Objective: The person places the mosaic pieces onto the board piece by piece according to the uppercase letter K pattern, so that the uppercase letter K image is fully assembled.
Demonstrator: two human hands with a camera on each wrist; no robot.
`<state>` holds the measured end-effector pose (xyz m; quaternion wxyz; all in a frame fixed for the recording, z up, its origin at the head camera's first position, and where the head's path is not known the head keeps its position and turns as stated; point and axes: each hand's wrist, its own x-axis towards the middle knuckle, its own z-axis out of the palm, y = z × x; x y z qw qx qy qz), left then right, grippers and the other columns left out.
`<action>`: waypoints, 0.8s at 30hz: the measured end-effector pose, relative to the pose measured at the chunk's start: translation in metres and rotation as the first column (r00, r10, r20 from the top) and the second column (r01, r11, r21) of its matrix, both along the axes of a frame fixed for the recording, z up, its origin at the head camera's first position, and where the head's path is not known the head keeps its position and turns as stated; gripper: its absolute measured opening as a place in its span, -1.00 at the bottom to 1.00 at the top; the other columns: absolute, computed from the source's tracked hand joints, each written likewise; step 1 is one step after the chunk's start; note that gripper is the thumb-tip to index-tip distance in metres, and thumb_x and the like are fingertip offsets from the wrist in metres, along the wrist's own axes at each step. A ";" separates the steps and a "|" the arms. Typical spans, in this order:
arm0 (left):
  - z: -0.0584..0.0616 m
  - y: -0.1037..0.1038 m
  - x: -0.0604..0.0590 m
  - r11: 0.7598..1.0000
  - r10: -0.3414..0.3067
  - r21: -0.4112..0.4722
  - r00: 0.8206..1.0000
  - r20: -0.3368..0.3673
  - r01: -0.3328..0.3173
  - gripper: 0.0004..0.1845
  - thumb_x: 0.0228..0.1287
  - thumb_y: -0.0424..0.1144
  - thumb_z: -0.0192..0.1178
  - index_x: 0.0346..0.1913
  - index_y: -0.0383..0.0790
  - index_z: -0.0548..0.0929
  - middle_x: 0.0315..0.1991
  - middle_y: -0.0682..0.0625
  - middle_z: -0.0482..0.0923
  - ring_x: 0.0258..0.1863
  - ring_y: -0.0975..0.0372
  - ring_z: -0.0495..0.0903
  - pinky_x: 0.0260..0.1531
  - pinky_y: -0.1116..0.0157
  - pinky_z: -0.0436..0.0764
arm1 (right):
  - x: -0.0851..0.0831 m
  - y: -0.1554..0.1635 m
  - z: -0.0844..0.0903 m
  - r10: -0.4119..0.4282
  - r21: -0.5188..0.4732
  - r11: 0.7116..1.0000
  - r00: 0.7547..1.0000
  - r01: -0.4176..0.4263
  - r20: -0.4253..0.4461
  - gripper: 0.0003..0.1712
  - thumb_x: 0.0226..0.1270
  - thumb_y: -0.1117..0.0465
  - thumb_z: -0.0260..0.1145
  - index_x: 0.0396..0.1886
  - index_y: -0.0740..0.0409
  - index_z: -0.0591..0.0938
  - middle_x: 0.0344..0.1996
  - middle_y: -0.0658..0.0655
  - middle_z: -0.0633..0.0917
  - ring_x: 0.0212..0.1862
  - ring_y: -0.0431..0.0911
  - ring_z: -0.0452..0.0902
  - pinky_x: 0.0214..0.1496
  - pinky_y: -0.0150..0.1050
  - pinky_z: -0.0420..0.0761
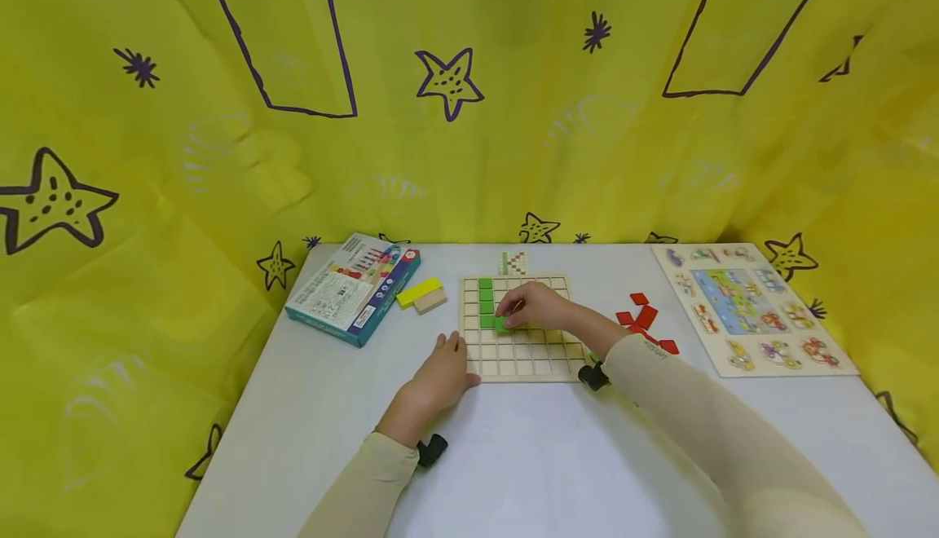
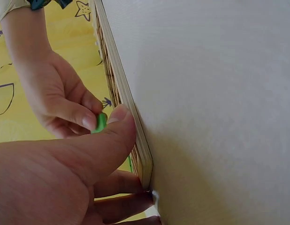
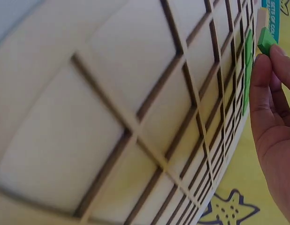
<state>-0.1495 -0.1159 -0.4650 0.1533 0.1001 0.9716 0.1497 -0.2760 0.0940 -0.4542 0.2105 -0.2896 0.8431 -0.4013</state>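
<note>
A wooden grid board (image 1: 524, 352) lies flat on the white table. Several green square tiles (image 1: 486, 296) fill cells in one of its left columns. Over the board, my right hand (image 1: 539, 307) pinches a green tile (image 3: 266, 41) between thumb and fingertips, just right of the column's lower end. At the board's front left corner rests my left hand (image 1: 438, 375), its thumb (image 2: 119, 119) on the front edge and its fingers past the corner. A small pattern card (image 1: 513, 262) lies behind the board.
Right of the board lie several red tiles (image 1: 645, 317), and a green piece (image 1: 592, 357) shows partly behind my right wrist. Left are yellow (image 1: 420, 292) and tan (image 1: 430, 302) pieces and a teal game box (image 1: 352, 289). A picture puzzle board (image 1: 748, 310) lies far right.
</note>
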 end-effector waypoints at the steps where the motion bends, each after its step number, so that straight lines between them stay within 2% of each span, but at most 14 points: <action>1: 0.001 0.001 0.000 1.000 0.000 0.001 1.000 0.000 0.000 -0.18 0.46 0.00 0.19 0.47 -0.56 0.19 0.52 -0.37 0.10 0.52 -0.19 0.05 0.44 0.03 0.21 | 0.001 -0.003 -0.001 0.005 0.006 1.000 1.000 -0.005 -0.002 -0.86 0.27 0.37 0.45 -0.17 0.24 0.77 -0.27 0.09 0.73 -0.21 -0.10 0.57 -0.18 -0.27 0.62; 8: 0.001 0.003 -0.001 0.999 -0.026 -0.026 0.999 -0.030 0.025 -0.18 0.45 0.00 0.20 0.46 -0.57 0.21 0.50 -0.39 0.13 0.50 -0.20 0.09 0.42 0.04 0.25 | 0.006 -0.018 -0.005 -0.003 0.058 0.998 1.000 0.003 0.000 -0.91 0.28 0.33 0.46 -0.22 0.17 0.78 -0.36 -0.01 0.71 -0.27 -0.13 0.56 -0.22 -0.28 0.61; 17: 0.000 0.002 0.000 1.000 -0.014 -0.021 1.000 -0.023 0.013 -0.18 0.44 0.00 0.22 0.46 -0.58 0.21 0.50 -0.38 0.14 0.50 -0.20 0.10 0.41 0.04 0.27 | 0.012 -0.030 -0.011 0.015 0.106 0.994 0.996 -0.006 -0.083 -0.96 0.27 0.31 0.47 -0.30 0.13 0.76 -0.41 -0.05 0.70 -0.33 -0.18 0.55 -0.26 -0.32 0.59; 24: -0.003 0.001 0.000 1.000 -0.007 -0.023 1.000 -0.018 0.007 -0.18 0.44 0.00 0.22 0.46 -0.57 0.22 0.50 -0.37 0.14 0.50 -0.20 0.09 0.41 0.04 0.27 | 0.016 -0.034 -0.012 0.010 0.168 0.986 0.991 0.012 -0.134 -0.96 0.26 0.33 0.47 -0.30 0.18 0.77 -0.38 -0.06 0.71 -0.28 -0.21 0.57 -0.16 -0.31 0.61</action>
